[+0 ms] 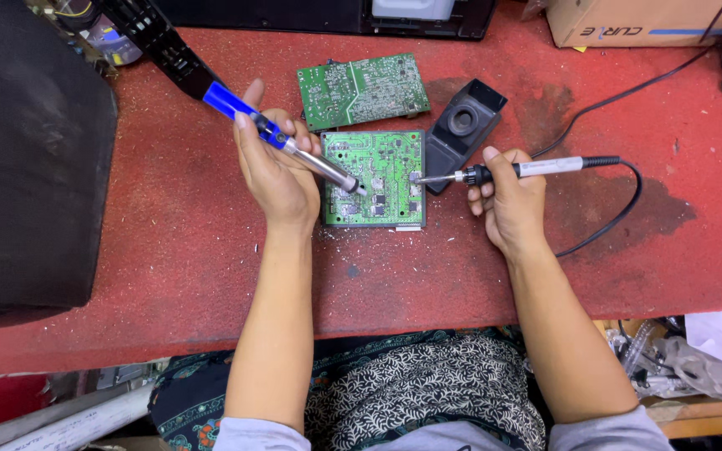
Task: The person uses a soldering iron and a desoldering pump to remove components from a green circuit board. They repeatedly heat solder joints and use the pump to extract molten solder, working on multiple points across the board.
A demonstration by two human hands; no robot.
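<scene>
while the left hand (276, 171) is gripping a blue desoldering pump (282, 138) slanting down-right, its tip is meeting the green circuit board (373, 178) lying flat on the red bench (169, 250). the right hand (507, 200) is clenching a soldering iron (503, 171), lying nearly level, pointing left toward that same spot.

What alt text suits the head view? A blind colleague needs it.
Left hand holds a blue solder sucker and right hand a soldering iron, both tips over a green circuit board on a red bench. A second board and black stand lie behind.
</scene>
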